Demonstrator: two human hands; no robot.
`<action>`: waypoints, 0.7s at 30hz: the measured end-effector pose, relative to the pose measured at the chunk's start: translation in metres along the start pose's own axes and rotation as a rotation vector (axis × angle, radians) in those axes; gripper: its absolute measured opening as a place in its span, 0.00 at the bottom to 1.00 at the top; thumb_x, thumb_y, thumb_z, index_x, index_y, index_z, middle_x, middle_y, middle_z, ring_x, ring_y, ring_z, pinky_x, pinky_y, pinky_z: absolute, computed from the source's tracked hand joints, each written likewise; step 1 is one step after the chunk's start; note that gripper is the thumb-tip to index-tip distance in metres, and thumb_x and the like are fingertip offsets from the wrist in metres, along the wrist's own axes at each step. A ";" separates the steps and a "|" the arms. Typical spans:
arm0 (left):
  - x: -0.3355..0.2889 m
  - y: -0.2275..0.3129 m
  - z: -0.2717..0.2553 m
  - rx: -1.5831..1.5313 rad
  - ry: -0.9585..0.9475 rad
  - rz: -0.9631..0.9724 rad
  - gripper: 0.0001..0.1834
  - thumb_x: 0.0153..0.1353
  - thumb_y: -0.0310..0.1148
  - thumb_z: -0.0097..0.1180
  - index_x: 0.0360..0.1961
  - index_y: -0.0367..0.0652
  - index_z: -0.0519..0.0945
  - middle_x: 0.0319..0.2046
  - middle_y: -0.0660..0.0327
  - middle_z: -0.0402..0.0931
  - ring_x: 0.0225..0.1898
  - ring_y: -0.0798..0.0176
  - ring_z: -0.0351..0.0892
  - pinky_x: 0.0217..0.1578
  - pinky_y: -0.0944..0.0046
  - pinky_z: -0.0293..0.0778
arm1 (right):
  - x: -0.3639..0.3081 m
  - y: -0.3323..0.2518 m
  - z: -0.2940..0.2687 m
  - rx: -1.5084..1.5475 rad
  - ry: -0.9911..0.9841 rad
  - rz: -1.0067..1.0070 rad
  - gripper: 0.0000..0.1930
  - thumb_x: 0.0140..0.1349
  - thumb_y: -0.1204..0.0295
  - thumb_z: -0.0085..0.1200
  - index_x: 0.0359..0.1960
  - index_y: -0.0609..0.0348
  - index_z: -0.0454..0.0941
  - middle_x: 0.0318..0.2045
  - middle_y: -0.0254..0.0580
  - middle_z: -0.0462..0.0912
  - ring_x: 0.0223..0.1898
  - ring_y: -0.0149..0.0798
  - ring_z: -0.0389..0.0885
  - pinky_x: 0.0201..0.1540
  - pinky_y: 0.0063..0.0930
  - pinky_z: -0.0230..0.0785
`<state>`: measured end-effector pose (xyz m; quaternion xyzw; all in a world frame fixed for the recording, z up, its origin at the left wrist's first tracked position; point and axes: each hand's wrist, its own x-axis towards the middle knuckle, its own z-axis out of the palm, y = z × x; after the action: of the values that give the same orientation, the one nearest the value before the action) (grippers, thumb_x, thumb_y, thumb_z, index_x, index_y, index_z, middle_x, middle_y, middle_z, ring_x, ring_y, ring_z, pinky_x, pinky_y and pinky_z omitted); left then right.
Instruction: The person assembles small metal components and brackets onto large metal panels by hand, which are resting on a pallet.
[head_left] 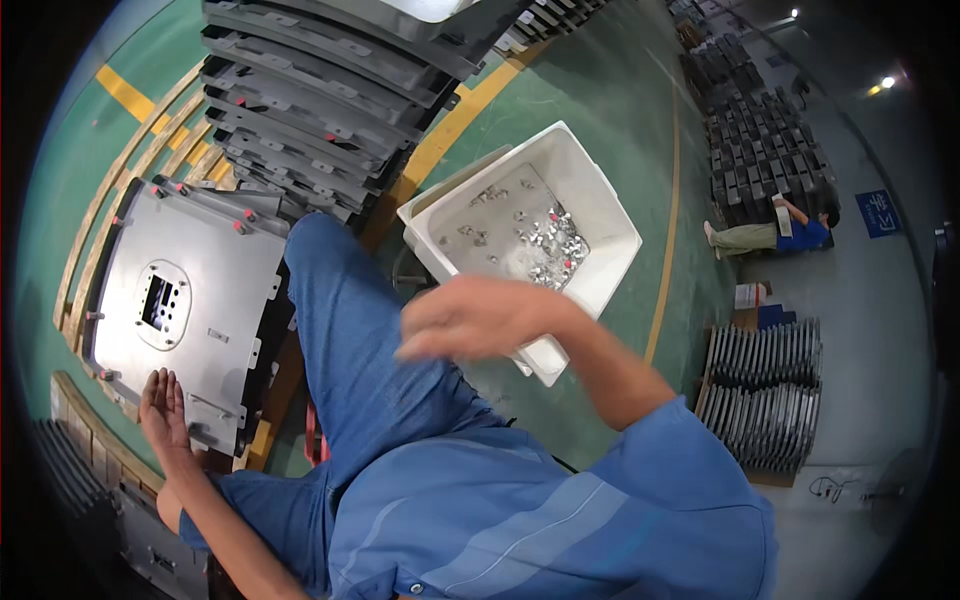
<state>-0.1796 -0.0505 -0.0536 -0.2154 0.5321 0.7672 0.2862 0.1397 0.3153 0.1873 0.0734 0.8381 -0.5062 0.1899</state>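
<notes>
Shirt (460,505), right grip (470,318) unreadably blurred, overlapping bin (598,195), left grip (167,412) wide by panel (228,290)

A panel (225,300) lay to the person's left, with the left hand (165,415) at its near edge and pallet slats (106,186) along its outer side. Ahead, beyond that panel, rose a tall stack (320,90) of panels. Right of the stack stood a tub (580,185) with small parts (555,250) in it, the right hand (480,315) before its near side. Far right, a co-worker (800,236) was beside more stacks (765,140), with rows of plates (760,400) lower in view.
</notes>
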 end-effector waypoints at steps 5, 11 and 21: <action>-0.009 -0.038 0.055 -0.063 -0.197 0.045 0.18 0.66 0.34 0.40 0.53 0.34 0.69 0.50 0.54 0.72 0.52 0.58 0.72 0.55 0.62 0.68 | -0.094 0.152 -0.071 -0.180 0.814 0.663 0.13 0.55 0.64 0.53 0.34 0.63 0.76 0.22 0.39 0.76 0.22 0.30 0.74 0.24 0.24 0.68; -0.061 -0.051 0.054 0.113 -0.100 0.174 0.17 0.63 0.36 0.48 0.51 0.40 0.71 0.46 0.58 0.74 0.47 0.61 0.74 0.49 0.65 0.69 | -0.082 0.232 -0.085 -0.238 0.843 0.610 0.18 0.52 0.64 0.54 0.41 0.64 0.76 0.27 0.50 0.80 0.24 0.36 0.78 0.31 0.31 0.71; -0.047 -0.072 -0.002 0.240 -0.009 0.127 0.16 0.62 0.36 0.49 0.49 0.42 0.72 0.43 0.62 0.75 0.44 0.65 0.75 0.45 0.67 0.70 | -0.065 0.283 -0.096 -0.540 0.624 0.716 0.15 0.43 0.65 0.58 0.32 0.60 0.81 0.25 0.48 0.82 0.30 0.45 0.81 0.36 0.35 0.73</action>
<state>-0.0966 -0.0430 -0.0748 -0.1421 0.6315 0.7154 0.2630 0.2655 0.5392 0.0204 0.4493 0.8775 -0.1310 0.1046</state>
